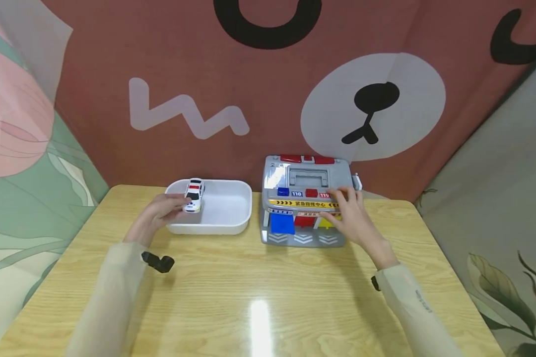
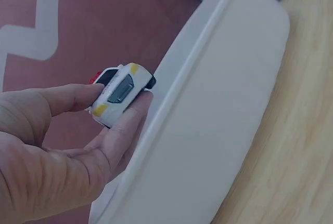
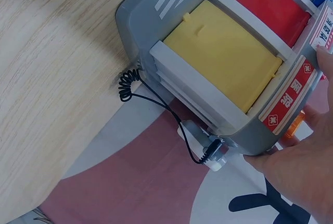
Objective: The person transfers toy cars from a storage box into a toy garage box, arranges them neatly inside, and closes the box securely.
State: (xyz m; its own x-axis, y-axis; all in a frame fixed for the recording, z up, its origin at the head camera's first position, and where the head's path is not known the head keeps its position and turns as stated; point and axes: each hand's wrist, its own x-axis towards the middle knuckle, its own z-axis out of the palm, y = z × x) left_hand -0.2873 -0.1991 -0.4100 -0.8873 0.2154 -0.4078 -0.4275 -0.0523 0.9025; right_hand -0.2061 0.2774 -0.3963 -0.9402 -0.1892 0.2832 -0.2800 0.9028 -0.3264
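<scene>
My left hand (image 1: 163, 210) pinches a small white toy police car (image 1: 193, 196) between thumb and fingers. Black windows and a red roof light show on it from above. The car is held over the left side of a white plastic tray (image 1: 227, 206); its back end, with yellow corner patches, shows in the left wrist view. My right hand (image 1: 352, 213) grips the front right edge of a grey toy rescue garage (image 1: 272, 201), thumb at the front and fingers on the roof. Below that hand, the yellow door (image 3: 223, 55) and red door (image 3: 265, 5) are down.
The wooden table (image 1: 214, 287) runs up to a curtain (image 1: 183, 163) with a bear print. A blue door (image 1: 282, 223) is at the garage's left. On its right side hangs a white handset (image 3: 200, 146) with a coiled black cord (image 3: 126, 84).
</scene>
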